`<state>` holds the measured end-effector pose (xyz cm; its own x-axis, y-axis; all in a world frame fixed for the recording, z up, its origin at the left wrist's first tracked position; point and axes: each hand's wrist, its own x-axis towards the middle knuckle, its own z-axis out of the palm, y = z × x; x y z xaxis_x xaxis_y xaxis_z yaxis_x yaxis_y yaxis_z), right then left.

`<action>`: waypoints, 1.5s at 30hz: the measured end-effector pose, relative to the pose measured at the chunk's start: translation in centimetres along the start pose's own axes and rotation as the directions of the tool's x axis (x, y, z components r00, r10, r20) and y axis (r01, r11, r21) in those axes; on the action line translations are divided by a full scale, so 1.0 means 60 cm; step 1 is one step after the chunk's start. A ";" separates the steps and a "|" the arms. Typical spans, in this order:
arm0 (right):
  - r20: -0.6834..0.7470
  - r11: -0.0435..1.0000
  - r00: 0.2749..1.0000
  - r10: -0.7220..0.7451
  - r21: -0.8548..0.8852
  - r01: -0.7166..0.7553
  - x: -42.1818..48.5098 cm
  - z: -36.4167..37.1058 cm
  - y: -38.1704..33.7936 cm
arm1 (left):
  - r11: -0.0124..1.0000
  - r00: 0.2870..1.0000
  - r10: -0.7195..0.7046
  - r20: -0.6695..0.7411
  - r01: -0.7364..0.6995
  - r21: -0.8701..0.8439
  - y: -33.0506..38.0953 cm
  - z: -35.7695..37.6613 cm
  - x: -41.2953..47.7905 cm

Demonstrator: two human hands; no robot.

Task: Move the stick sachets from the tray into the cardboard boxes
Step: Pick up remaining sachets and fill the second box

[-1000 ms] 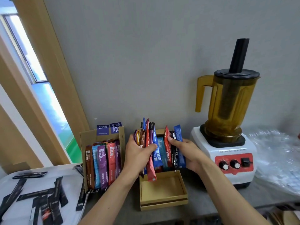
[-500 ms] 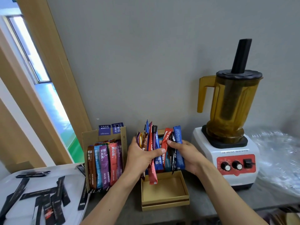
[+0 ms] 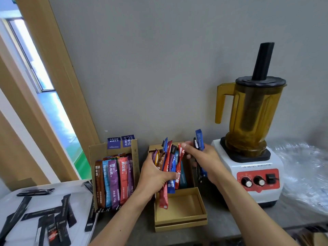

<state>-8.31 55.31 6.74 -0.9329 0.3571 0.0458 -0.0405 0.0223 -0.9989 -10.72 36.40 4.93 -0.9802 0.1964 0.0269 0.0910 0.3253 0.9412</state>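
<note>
Where the stick sachets are: a fan of coloured sachets (image 3: 168,162) stands upright over the middle cardboard box (image 3: 181,222); others fill the left cardboard box (image 3: 96,151); black sachets (image 3: 41,213) lie scattered on the white tray (image 3: 53,201) (lower left corner).
Left hand: the left hand (image 3: 156,176) wraps round the lower half of the fan, fingers closed on it.
Right hand: the right hand (image 3: 207,160) grips a blue sachet (image 3: 198,139) and a dark sachet (image 3: 195,144), both upright; its forefinger reaches across to touch the fan.
Key relation: both lots have their long axes upright and roughly parallel. The right hand's pair sits just right of the fan, above the box's bare right side, so that hand is the nearer one.
Likely step: slotting the pair down beside the fan.
Nearby: a blender (image 3: 252,121) stands just right of the box.
</note>
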 end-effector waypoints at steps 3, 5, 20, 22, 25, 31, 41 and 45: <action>-0.032 0.990 0.997 -0.073 -0.121 0.069 0.014 -0.003 -0.002 | 0.999 1.000 0.002 0.013 -0.003 0.043 -0.002 0.004 0.003; -0.073 0.981 0.992 -0.107 -0.170 0.093 0.023 0.003 0.002 | 0.998 1.000 -0.003 0.006 0.002 0.061 0.000 0.005 0.009; 0.088 0.547 0.948 -0.307 -0.798 0.251 0.063 0.014 0.029 | 0.998 0.996 -0.017 -0.087 0.011 -0.066 -0.002 -0.006 0.015; 0.099 0.515 0.938 -0.333 -0.814 0.269 0.055 0.021 0.035 | 0.997 0.996 -0.009 -0.091 0.002 -0.074 0.000 -0.007 0.013; 0.086 0.556 0.932 -0.351 -0.782 0.281 0.045 0.036 0.041 | 0.997 0.995 0.012 -0.101 -0.021 -0.080 0.005 -0.009 0.010; 0.079 0.441 0.960 -0.267 -0.876 0.195 0.045 0.067 0.041 | 0.998 0.992 0.032 -0.121 -0.038 -0.048 0.007 -0.016 0.013; 0.015 0.491 0.966 -0.258 -0.859 0.144 0.047 0.084 0.061 | 0.999 0.994 0.029 -0.103 -0.032 -0.034 0.004 -0.026 -0.002; 0.027 0.470 0.964 -0.263 -0.869 0.153 0.051 0.083 0.066 | 0.999 0.995 0.024 -0.094 -0.029 -0.045 0.007 -0.024 -0.003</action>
<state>-13.11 51.85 2.91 -0.8988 0.3129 0.3071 0.1492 0.8769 -0.4569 -10.76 35.17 5.79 -0.9898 0.1168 0.0813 0.1112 0.2780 0.9541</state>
